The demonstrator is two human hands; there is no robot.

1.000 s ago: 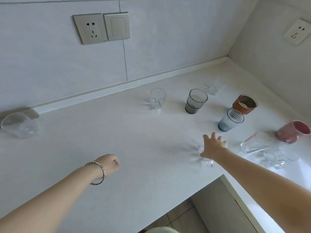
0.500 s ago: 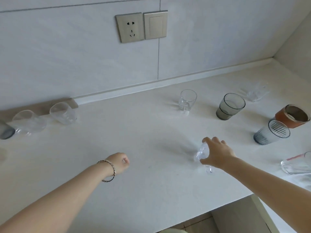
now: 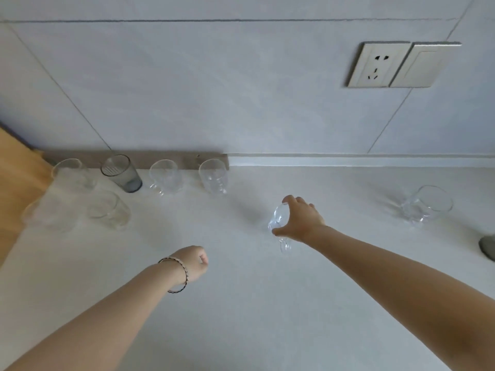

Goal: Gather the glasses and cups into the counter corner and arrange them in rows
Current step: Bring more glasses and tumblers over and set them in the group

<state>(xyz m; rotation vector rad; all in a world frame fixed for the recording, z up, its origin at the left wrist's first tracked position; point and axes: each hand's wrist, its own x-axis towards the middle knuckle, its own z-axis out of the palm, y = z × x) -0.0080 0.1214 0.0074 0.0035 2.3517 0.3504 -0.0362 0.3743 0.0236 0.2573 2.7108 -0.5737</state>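
My right hand (image 3: 301, 222) grips a small clear glass cup (image 3: 279, 219) from above, over the middle of the white counter (image 3: 241, 303). My left hand (image 3: 194, 262), a bracelet on its wrist, hovers with fingers curled and holds nothing. In the left corner stand a clear glass (image 3: 70, 174), a grey ribbed glass (image 3: 122, 174) and two clear handled cups (image 3: 164, 178) (image 3: 214, 176) in a row by the wall. In front of that row stand two more clear glasses (image 3: 108, 210) (image 3: 47, 215). A clear cup (image 3: 427, 206) stands alone at the right.
A wooden panel (image 3: 18, 188) borders the counter on the left. A wall socket and switch (image 3: 401, 64) sit on the tiled wall. The rim of a grey object (image 3: 487, 247) shows at the right edge.
The view has swung left, bringing the corner glasses into sight. My right hand has carried the clear cup leftward over the counter. The left hand has stayed curled.
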